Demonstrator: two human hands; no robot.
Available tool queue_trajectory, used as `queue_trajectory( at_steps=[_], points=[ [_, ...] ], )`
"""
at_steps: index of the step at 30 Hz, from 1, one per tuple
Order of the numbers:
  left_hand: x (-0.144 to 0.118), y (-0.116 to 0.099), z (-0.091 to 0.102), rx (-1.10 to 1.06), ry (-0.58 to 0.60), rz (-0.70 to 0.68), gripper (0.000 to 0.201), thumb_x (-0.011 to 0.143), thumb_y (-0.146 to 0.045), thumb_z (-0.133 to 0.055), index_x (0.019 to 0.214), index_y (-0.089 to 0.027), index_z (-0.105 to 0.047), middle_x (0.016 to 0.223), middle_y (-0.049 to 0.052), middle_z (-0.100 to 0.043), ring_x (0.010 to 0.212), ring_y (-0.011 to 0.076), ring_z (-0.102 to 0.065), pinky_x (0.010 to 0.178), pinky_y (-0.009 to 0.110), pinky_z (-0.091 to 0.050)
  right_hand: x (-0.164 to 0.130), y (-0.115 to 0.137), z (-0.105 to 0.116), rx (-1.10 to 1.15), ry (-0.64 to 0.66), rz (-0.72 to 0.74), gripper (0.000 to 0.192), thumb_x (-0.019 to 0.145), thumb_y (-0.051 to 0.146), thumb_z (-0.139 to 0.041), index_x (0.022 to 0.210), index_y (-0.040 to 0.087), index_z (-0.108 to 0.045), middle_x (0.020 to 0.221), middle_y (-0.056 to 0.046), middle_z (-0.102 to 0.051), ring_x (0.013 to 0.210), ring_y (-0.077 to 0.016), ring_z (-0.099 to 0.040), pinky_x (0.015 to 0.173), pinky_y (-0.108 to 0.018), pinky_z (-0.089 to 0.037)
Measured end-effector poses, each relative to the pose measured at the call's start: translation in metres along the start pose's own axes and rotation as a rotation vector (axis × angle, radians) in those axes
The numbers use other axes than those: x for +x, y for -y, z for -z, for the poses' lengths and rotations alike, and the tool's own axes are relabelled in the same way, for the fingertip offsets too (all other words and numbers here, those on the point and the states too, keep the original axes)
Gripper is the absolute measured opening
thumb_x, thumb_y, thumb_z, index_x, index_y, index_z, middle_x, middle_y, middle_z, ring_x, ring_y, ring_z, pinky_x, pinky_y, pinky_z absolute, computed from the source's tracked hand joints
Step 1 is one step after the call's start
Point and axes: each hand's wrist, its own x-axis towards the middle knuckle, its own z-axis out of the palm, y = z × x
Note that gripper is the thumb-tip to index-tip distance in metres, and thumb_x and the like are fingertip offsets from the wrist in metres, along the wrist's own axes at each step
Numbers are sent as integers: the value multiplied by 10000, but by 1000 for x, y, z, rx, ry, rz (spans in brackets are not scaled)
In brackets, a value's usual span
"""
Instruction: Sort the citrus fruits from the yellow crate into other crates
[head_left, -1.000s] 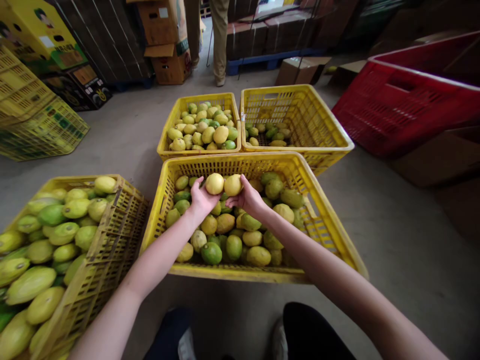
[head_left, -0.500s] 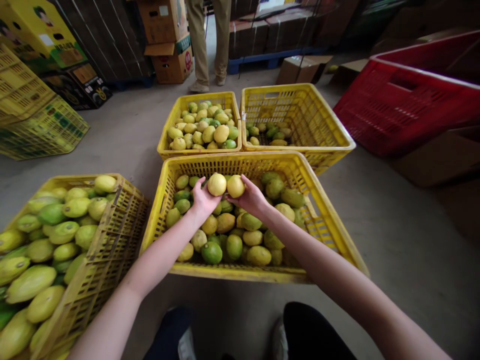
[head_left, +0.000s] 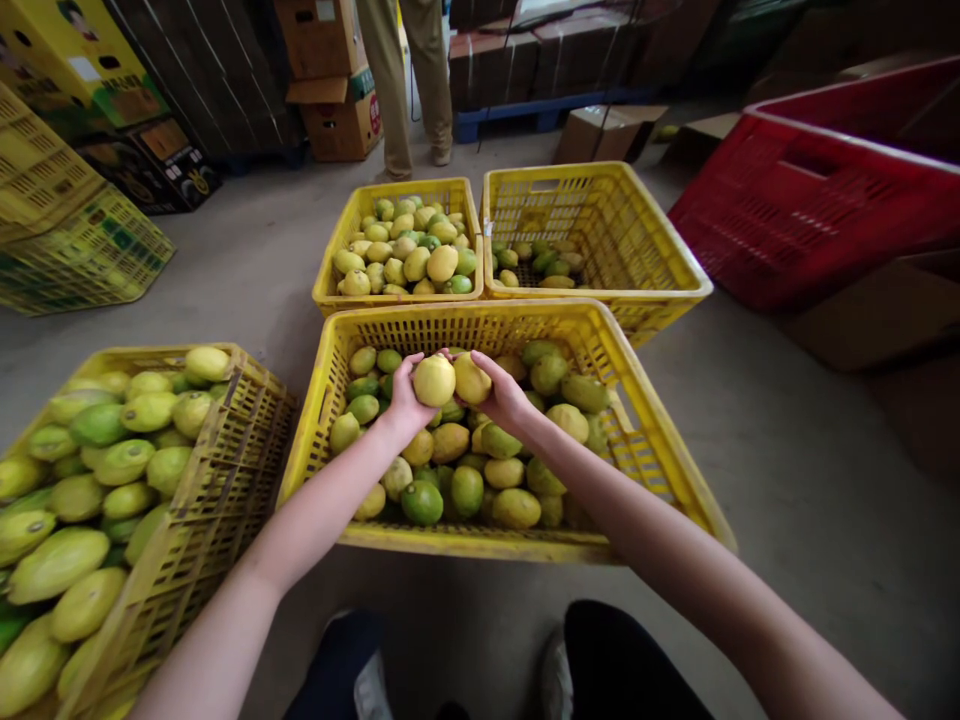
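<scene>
My left hand (head_left: 407,398) is closed around a yellow lemon (head_left: 434,381). Beside it, my right hand (head_left: 504,392) grips another yellow lemon (head_left: 472,378), and the two fruits appear to touch or nearly touch. Both hands are above a yellow slatted crate (head_left: 465,545), which holds many green and yellow lemons (head_left: 517,508) in its lower part. My fingers under and behind the fruits are mostly hidden.
Behind stand a yellow crate of lemons (head_left: 322,290) and a yellow crate (head_left: 637,290) with fewer fruits. Another lemon-filled crate (head_left: 225,470) is at left, a red crate (head_left: 795,200) at right. A person's legs (head_left: 386,90) and cardboard boxes (head_left: 334,110) are farther back.
Both lemons have turned in my hands and come closer together. My hands stay over the same crate. The standing person's legs have shifted slightly left in view.
</scene>
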Motion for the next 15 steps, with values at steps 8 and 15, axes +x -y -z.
queue_trajectory(
  at_steps=[8, 15],
  points=[
    [2, 1, -2, -9, -95, 33, 316, 935, -286, -390, 965, -150, -673, 840, 90, -701, 1000, 259, -676, 962, 407, -539, 5, 2, -4, 158, -137, 26, 132, 792, 220, -510, 889, 253, -593, 819, 5, -718, 943, -228, -681, 723, -344, -596],
    [4, -7, -2, -9, -119, -8, 214, 925, -261, -477, 1040, -183, -641, 961, 92, -700, 990, 266, -676, 884, 462, -574, 2, 10, 3, 162, -148, 5, 130, 795, 166, -674, 875, 226, -591, 739, 20, -670, 697, -160, -651, 581, -258, -564]
  ],
)
